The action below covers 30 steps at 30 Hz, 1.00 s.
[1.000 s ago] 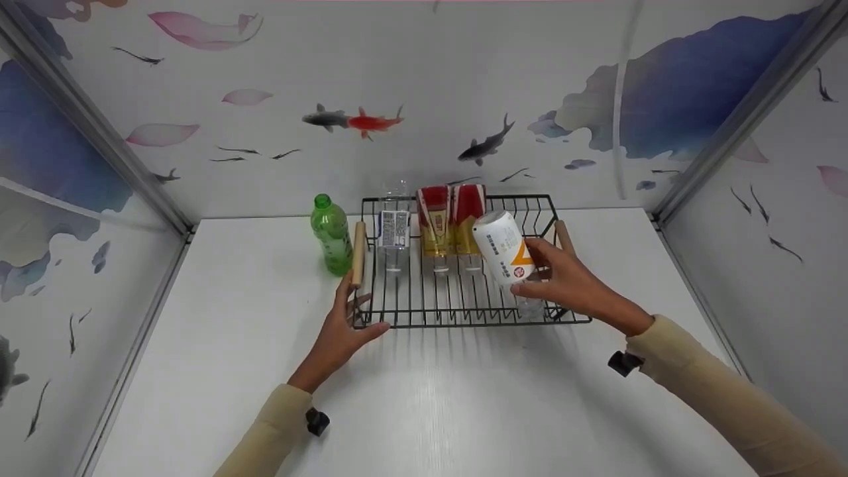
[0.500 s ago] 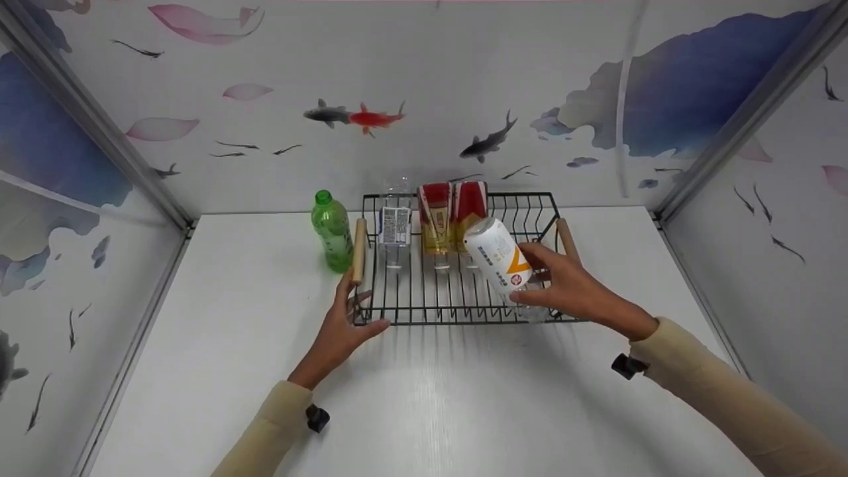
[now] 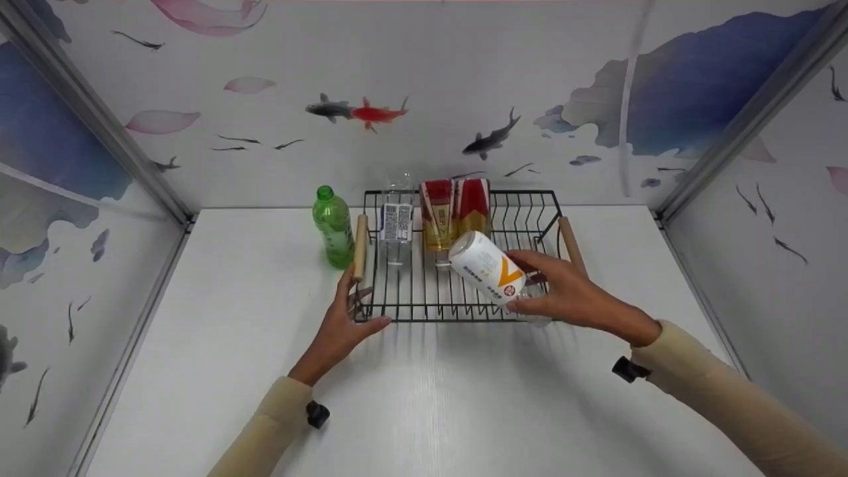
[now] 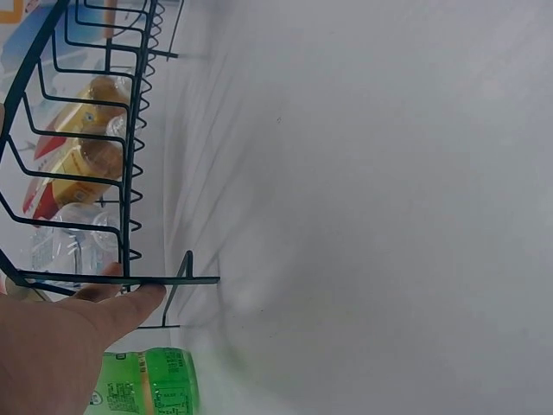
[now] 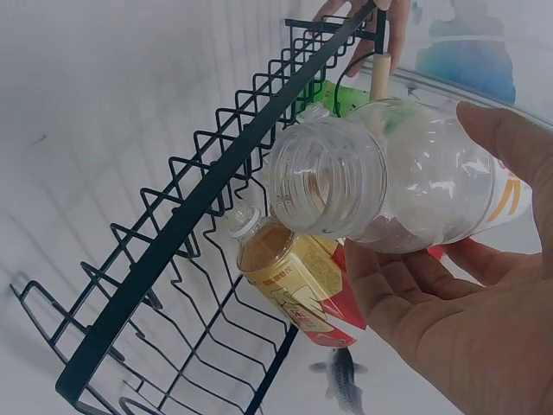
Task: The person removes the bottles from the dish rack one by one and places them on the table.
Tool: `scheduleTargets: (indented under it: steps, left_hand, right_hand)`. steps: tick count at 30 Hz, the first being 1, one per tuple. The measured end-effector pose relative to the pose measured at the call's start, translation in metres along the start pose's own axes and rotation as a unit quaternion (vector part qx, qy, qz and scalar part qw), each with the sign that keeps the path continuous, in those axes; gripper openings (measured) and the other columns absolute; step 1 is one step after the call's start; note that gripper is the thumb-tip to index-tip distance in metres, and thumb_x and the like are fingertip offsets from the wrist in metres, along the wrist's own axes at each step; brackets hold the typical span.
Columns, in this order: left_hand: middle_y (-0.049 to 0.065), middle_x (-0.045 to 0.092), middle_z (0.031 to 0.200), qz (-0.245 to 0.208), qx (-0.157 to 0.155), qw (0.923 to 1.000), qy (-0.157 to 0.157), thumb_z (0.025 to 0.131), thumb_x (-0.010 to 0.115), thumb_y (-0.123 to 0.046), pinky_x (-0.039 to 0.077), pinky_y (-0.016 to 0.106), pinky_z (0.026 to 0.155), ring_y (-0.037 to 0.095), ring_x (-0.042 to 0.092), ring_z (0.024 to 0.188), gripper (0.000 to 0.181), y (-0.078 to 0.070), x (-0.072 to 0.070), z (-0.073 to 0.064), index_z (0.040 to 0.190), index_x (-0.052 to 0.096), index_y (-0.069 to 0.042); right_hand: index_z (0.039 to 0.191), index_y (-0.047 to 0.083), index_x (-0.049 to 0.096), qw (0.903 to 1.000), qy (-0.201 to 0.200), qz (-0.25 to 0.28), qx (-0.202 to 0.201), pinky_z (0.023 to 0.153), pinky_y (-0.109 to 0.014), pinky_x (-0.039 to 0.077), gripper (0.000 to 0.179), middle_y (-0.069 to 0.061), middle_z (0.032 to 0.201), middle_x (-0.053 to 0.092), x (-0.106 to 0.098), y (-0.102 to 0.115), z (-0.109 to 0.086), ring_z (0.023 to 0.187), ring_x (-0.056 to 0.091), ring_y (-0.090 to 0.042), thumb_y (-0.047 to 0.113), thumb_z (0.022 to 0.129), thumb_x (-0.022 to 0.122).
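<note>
In the head view my right hand [image 3: 570, 291] grips a clear plastic bottle [image 3: 487, 268] with a white label and an orange V. It is tilted over the right part of a black wire basket [image 3: 464, 313]; its wide, uncapped neck [image 5: 324, 177] faces the right wrist camera. My left hand [image 3: 338, 331] holds the basket's front left corner, thumb along the front and fingers by the left end. Inside the basket lie two red-and-yellow bottles [image 3: 437, 215], necks toward me, and left of them a clear bottle [image 3: 396, 222] with a white-and-blue label.
A green bottle [image 3: 333, 228] stands just outside the basket's left end. Wooden handles [image 3: 360, 248] sit on both ends of the basket. Behind it rises a white wall [image 3: 424, 152] painted with fish, and side walls flank the white table [image 3: 424, 397].
My right hand has tipped the clear bottle further over to the left and brought it slightly lower and nearer. The left hand keeps its hold on the basket corner.
</note>
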<state>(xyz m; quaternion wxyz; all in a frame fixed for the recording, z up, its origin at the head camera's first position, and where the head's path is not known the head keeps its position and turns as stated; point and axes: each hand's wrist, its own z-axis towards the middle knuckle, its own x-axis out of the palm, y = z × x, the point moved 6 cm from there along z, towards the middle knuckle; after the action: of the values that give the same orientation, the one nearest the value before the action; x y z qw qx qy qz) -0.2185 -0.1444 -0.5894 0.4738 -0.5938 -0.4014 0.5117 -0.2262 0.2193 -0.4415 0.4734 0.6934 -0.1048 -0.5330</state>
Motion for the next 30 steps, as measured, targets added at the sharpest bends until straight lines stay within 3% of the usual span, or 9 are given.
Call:
scheduleTargets:
  steps: [10, 20, 30]
  left_hand:
    - [0.012, 0.023, 0.180, -0.008, 0.003, 0.9999, 0.006, 0.091, 0.094, -0.040, 0.039, 0.062, 0.126, 0.034, 0.043, 0.159, 0.125, 0.001, -0.001, 0.000, 0.178, 0.005, -0.031]
    - [0.011, 0.021, 0.180, -0.017, 0.006, 0.9998, 0.008, 0.092, 0.093, -0.037, 0.040, 0.063, 0.125, 0.033, 0.042, 0.160, 0.123, 0.002, -0.002, 0.000, 0.178, 0.005, -0.036]
    - [0.012, 0.023, 0.178, -0.013, 0.003, 0.9999, 0.008, 0.091, 0.094, -0.041, 0.036, 0.062, 0.128, 0.035, 0.042, 0.160, 0.128, 0.000, -0.001, -0.001, 0.179, 0.002, -0.027]
  right_hand:
    - [0.162, 0.006, 0.051, 0.9994, 0.029, 0.014, -0.010, 0.100, -0.053, 0.062, 0.081, -0.012, 0.150, 0.062, 0.007, 0.006, -0.007, 0.126, 0.065, -0.035, 0.016, 0.093, 0.092]
    - [0.161, 0.007, 0.054, 0.9986, 0.037, -0.007, -0.035, 0.104, -0.052, 0.059, 0.080, -0.007, 0.146, 0.065, 0.012, 0.012, -0.010, 0.126, 0.064, -0.028, 0.016, 0.091, 0.093]
    - [0.162, 0.008, 0.052, 0.9980, 0.056, -0.009, -0.028, 0.099, -0.045, 0.061, 0.081, -0.007, 0.147, 0.064, 0.019, 0.012, -0.016, 0.127, 0.062, -0.027, 0.018, 0.092, 0.092]
